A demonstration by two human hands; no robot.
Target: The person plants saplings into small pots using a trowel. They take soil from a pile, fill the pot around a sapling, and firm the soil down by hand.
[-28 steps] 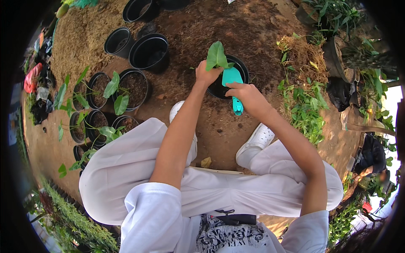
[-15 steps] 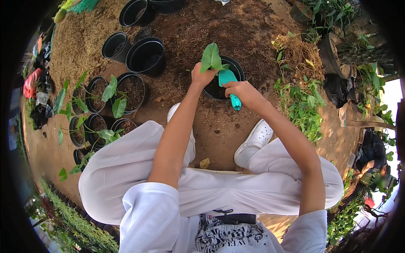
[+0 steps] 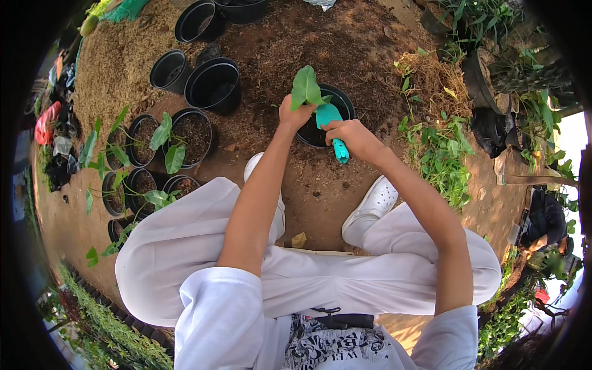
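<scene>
Head view, surroundings: a bare brown earth floor [image 3: 345,49] with a tan patch of dry straw-like mulch [image 3: 114,68] to the left; empty round black plastic pots [image 3: 213,83] stand on it, well apart from the hands.
Head view, left side: a cluster of soil-filled black pots with young green-leaved plants [image 3: 166,139] sits beside the person's white trouser leg [image 3: 179,246].
Head view, right side: low green weeds [image 3: 441,157] and a tuft of dry yellow grass [image 3: 431,74].
Head view, obstruction: both forearms cross the middle, and the hands cover part of the pot's near rim.
Pot: a round black plastic pot [image 3: 344,102] holding dark crumbly soil, on the ground beyond the white shoes [image 3: 373,206].
Seedling: a small plant with broad smooth green leaves [image 3: 305,89], upright over the pot's left edge.
Left hand [image 3: 295,114]: fingers closed around the seedling's base.
Right hand [image 3: 354,135]: fingers wrapped round the handle of a teal plastic hand trowel [image 3: 330,117], blade pointing into the pot.
</scene>
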